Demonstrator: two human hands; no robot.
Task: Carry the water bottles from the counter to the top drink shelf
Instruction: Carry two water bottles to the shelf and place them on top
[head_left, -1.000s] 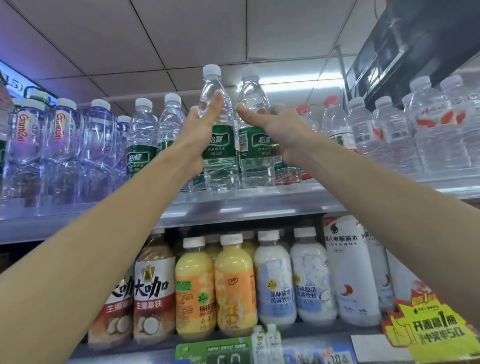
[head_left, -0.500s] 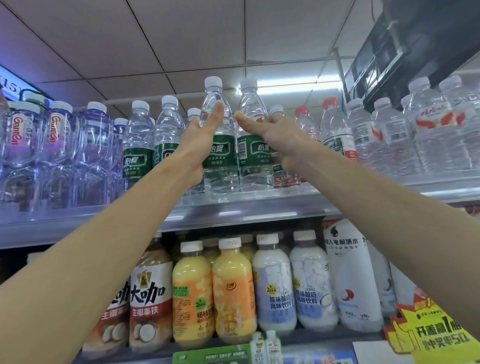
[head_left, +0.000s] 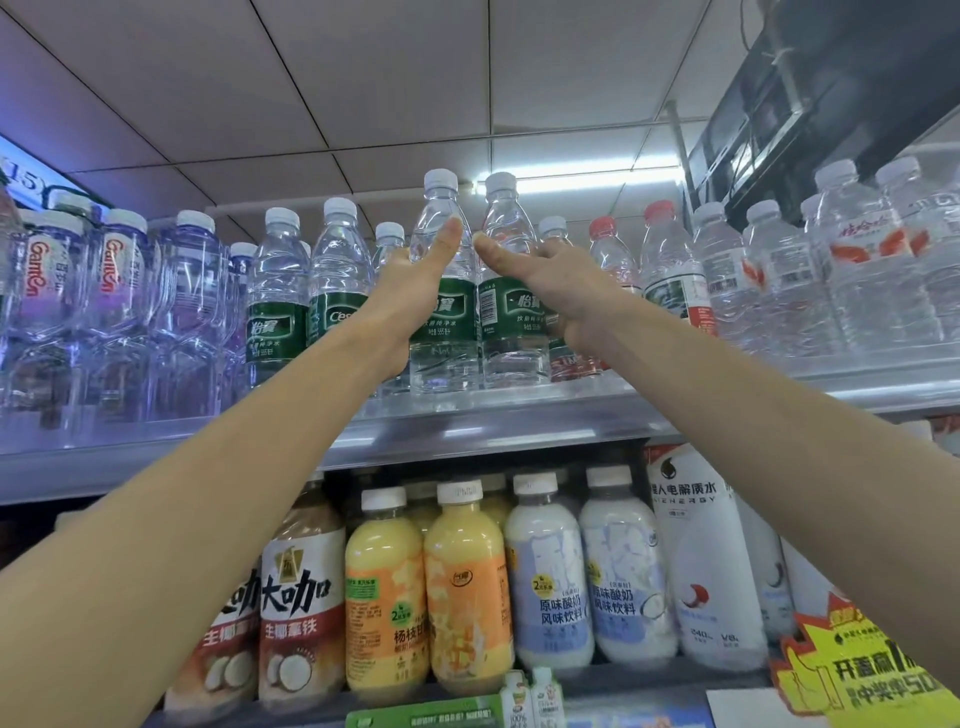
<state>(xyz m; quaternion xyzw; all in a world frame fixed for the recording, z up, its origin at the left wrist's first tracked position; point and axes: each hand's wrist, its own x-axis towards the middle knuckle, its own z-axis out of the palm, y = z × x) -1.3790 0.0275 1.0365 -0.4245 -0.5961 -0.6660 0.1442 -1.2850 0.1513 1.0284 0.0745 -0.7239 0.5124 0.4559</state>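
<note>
On the top drink shelf (head_left: 519, 415), rows of clear water bottles crowd both sides, leaving only a front slot in the middle. The person fills it with two green-label bottles held upright side by side, bases apparently at the shelf's front edge. The left hand (head_left: 410, 301) wraps the left bottle (head_left: 447, 353); the right hand (head_left: 561, 291) wraps the right bottle (head_left: 511, 343), thumbs up the necks, likely to steady them. Red-capped bottles (head_left: 660, 244) behind may block pushing deeper. Juice and milk drinks (head_left: 467, 587) fill the lower shelf.
</note>
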